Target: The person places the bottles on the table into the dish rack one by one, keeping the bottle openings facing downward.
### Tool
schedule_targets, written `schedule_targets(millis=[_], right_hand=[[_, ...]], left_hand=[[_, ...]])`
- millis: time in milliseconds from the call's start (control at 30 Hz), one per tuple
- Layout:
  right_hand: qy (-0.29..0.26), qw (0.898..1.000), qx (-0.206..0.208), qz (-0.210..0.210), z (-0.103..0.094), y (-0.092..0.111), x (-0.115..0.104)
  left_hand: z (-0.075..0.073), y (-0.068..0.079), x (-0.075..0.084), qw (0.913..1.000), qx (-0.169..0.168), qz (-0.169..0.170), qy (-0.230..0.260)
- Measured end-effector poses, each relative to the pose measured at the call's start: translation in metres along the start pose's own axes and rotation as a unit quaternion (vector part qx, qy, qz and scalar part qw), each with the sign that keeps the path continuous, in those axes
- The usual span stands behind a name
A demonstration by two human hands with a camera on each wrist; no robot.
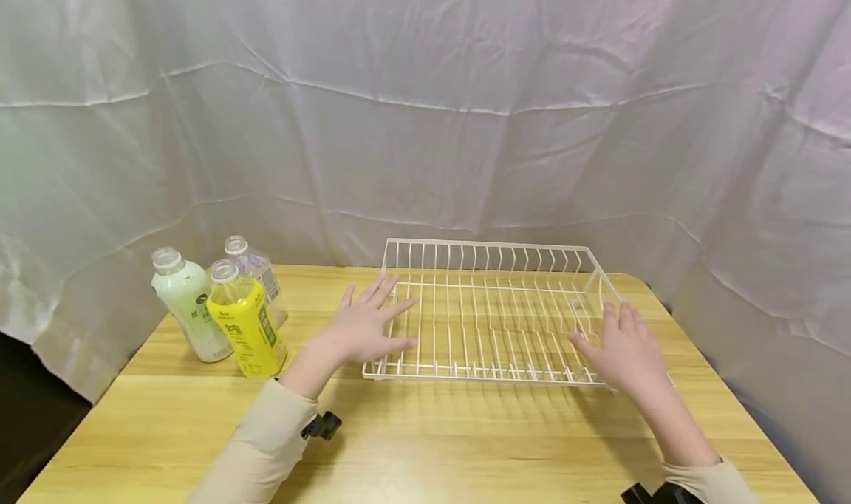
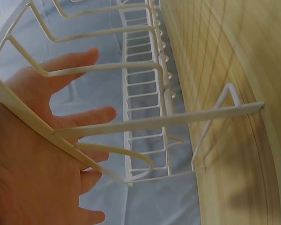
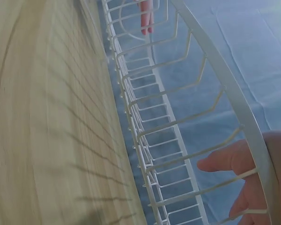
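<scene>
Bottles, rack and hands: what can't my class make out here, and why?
- Clear bottle: partly hidden behind the yellow bottle, head view.
- Yellow bottle: fine print too small, head view.
- Right hand: fingers partly cut off by right wrist view's bottom edge.
- Rack: cut by left wrist view's top edge.

White wire rack [image 1: 495, 288], rectangular, rows of parallel bars, resting level on wooden table [image 1: 465, 452].

Three bottles [image 1: 244, 327], two hands [image 1: 366, 329] — one rack [image 1: 488, 244]
</scene>
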State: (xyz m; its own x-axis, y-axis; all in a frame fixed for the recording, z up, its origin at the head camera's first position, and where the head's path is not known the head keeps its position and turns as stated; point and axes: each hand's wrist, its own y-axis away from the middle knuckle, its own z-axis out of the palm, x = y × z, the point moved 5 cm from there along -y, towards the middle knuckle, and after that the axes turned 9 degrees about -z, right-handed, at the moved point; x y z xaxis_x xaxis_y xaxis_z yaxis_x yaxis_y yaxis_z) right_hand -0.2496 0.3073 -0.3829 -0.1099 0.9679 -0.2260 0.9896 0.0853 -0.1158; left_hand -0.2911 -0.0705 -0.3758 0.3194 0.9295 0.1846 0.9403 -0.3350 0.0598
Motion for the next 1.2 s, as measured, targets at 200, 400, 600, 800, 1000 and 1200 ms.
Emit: schedule_targets(millis=[200, 400, 600, 800, 1000, 1200], right_hand=[[0.000, 1.000, -0.001, -0.018, 0.001, 0.000, -0.014], [0.006, 0.999, -0.004, -0.051, -0.004, 0.000, -0.024], [0.008, 0.996, -0.004, -0.088, -0.010, 0.002, -0.030], [-0.004, 0.996, -0.014, -0.088, -0.010, 0.004, -0.030], [0.000, 0.996, -0.016, -0.085, -0.010, 0.002, -0.030], [0.008, 0.996, -0.020, -0.082, -0.007, 0.002, -0.032]], left_hand=[[-0.002, 0.007, -0.016, 0.9999, 0.004, 0.007, 0.010], [-0.007, 0.013, -0.029, 0.9998, 0.011, 0.015, 0.012], [-0.009, 0.020, -0.039, 0.9997, 0.016, 0.013, 0.012], [-0.009, 0.021, -0.043, 0.9989, 0.033, 0.022, 0.026], [-0.013, 0.025, -0.044, 0.9959, 0.063, 0.026, 0.059], [-0.019, 0.045, -0.042, 0.9886, 0.129, 0.062, 0.048]])
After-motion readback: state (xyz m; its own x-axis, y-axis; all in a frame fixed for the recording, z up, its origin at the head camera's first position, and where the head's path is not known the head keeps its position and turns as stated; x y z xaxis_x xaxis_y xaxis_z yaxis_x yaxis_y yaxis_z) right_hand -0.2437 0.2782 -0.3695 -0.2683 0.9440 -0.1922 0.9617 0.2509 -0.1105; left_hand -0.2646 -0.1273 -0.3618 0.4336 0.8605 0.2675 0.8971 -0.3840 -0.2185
